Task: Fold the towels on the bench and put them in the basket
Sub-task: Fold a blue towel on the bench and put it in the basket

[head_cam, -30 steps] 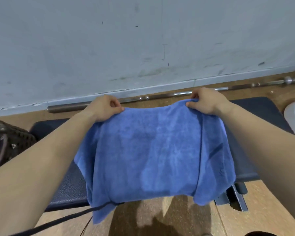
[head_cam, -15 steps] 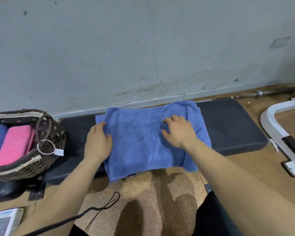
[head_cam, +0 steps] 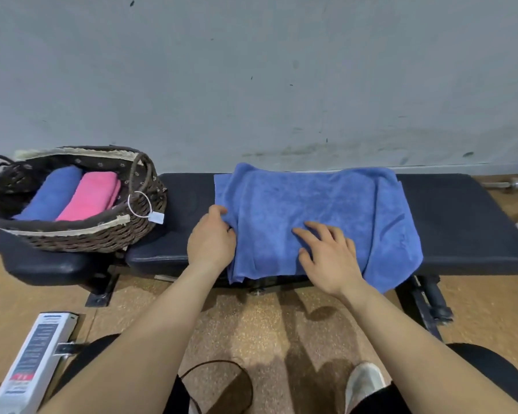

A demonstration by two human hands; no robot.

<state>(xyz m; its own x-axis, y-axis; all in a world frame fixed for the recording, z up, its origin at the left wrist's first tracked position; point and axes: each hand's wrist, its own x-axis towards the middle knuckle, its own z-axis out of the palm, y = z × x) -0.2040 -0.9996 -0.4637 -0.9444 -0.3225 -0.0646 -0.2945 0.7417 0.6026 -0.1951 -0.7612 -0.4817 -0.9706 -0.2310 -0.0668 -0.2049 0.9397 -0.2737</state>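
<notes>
A blue towel (head_cam: pixel 326 210) lies across the middle of the black bench (head_cam: pixel 467 222), its near edge hanging over the front. The left hand (head_cam: pixel 211 243) pinches the towel's left edge with thumb and curled fingers, while the right hand (head_cam: pixel 332 258) rests flat on the cloth, fingers spread wide. At the bench's left end stands the wicker basket (head_cam: pixel 81 240); inside it, side by side, lie a rolled blue towel (head_cam: pixel 51 194) and a pink towel (head_cam: pixel 90 195).

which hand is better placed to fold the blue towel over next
Left, probably. The left hand has its fingers curled on the left edge of the towel, ready to lift it across. The right hand lies flat on its middle, away from any edge, better suited to pinning it.
</notes>
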